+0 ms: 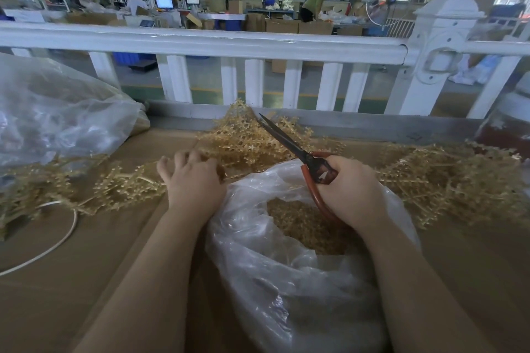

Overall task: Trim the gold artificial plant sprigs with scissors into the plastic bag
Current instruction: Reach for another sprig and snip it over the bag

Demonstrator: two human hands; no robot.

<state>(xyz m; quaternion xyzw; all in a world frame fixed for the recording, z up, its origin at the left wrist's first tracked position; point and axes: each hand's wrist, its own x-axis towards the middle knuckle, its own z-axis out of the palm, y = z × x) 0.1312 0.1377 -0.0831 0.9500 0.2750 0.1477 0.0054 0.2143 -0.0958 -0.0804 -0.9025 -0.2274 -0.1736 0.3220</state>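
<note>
Gold artificial plant sprigs [246,140], thin plastic stems set with small beaded buds, lie in a loose band across the far half of the brown cardboard-covered worktop [86,252], piled highest at the middle of its far edge and spreading toward both the left and right edges. A clear, crumpled plastic bag [286,281] stands open at the near middle of the worktop, directly below the working area, so that cut pieces can drop straight in; a layer of gold trimmings [301,223] already fills its bottom.

The left hand [195,180] rests on the sprigs just left of the bag's mouth, its fingers [183,159] curled down over a stem, apparently to draw one sprig out of the heap and steady it for the cut. The right hand [352,189] hovers over the bag's rim, its fingers wrapped tightly round the red-handled steel scissors [298,152]. The blades are together and point up and away toward the far edge, over the central pile, clear of the left hand.

Judged from this, a sprig is being selected and the next cut has not begun.

A second, larger clear plastic bag [57,112] sits at the far left corner. A thin white cord [54,241] loops along the left edge. Beyond the far edge runs a white railing [229,46], with a factory floor behind it.
</note>
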